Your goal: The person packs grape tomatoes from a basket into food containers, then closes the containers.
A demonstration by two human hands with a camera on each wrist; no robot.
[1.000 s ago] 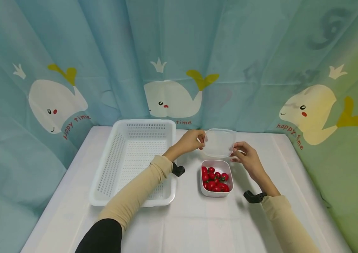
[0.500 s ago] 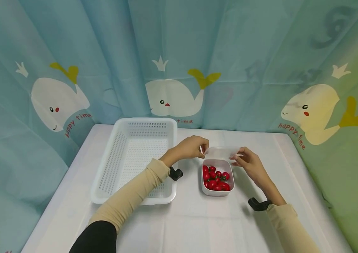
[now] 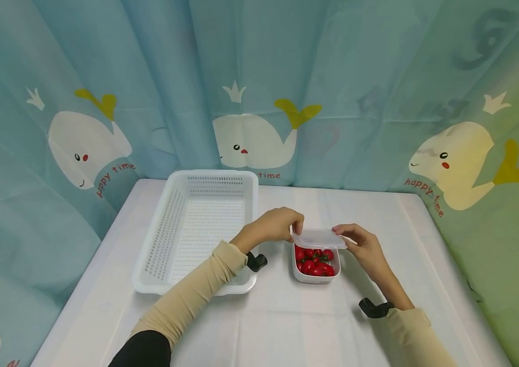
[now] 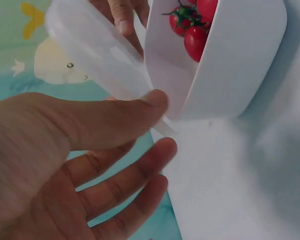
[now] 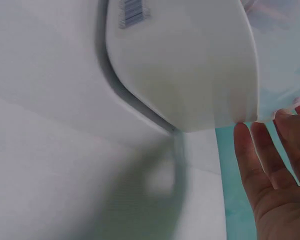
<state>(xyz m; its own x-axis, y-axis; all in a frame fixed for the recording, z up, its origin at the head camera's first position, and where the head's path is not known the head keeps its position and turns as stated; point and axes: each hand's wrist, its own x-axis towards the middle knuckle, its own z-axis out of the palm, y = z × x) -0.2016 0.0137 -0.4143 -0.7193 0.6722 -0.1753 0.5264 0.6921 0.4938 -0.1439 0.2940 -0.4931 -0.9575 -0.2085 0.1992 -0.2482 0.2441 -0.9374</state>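
Note:
A small white food container [image 3: 311,279] holds several red cherry tomatoes [image 3: 315,267] with green stems. Over its far half lies a translucent plastic lid [image 3: 319,238], tilted up from the near rim. My left hand [image 3: 279,224] pinches the lid's left corner between thumb and fingers; the left wrist view shows the thumb [image 4: 135,112] on the lid's edge. At the lid's right side, my right hand [image 3: 362,247] grips its edge. In the right wrist view, fingertips of the right hand [image 5: 277,165] come right at the container's rim and the lid's edge.
A large white perforated basket [image 3: 149,270] stands to the left, under my left forearm. A white cloth [image 3: 277,326] covers the table. Behind it hangs a blue-green curtain [image 3: 351,66] with whale prints.
Both hands have brought the lid toward me and down, from behind the container to over its far half. The container has stayed in place.

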